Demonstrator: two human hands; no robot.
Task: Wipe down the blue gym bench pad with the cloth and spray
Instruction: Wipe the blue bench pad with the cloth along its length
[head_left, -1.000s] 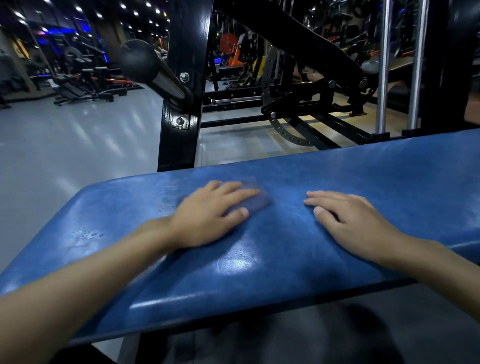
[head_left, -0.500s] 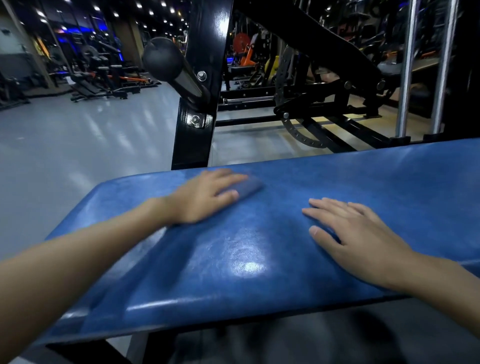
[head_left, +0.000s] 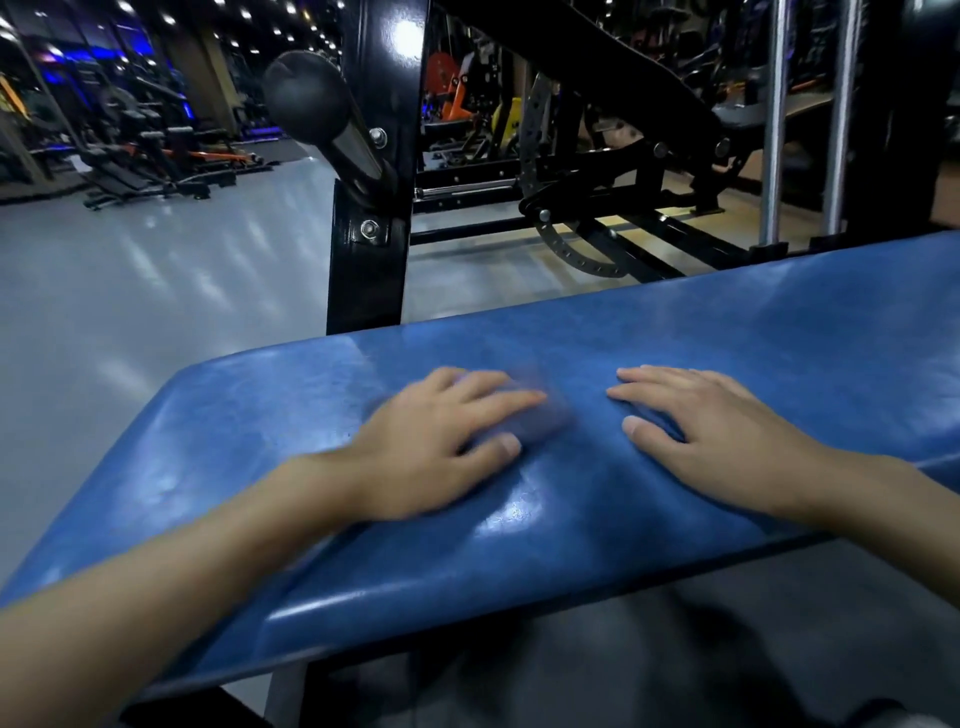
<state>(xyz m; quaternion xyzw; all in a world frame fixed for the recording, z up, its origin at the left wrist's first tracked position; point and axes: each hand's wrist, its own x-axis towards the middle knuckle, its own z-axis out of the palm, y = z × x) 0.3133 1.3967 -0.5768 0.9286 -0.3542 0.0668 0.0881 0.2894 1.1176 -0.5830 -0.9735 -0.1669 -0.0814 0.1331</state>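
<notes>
The blue bench pad (head_left: 597, 545) stretches across the view from lower left to upper right, glossy and damp-looking. My left hand (head_left: 436, 441) lies flat on it, pressing down a dark blue cloth (head_left: 540, 415), which peeks out under the fingers and is blurred by motion. My right hand (head_left: 711, 436) rests palm down on the pad just to the right, fingers spread and holding nothing. No spray bottle is in view.
A black steel upright (head_left: 369, 218) with a round-ended handle (head_left: 306, 98) rises just behind the pad. Further back stands a black machine frame (head_left: 597, 171) with two chrome guide rods (head_left: 774, 119). Grey gym floor (head_left: 130, 312) spreads to the left.
My left hand has slid the cloth from the pad's far edge back toward me and rightward. My right hand stays planted. The camera view has shifted slightly.
</notes>
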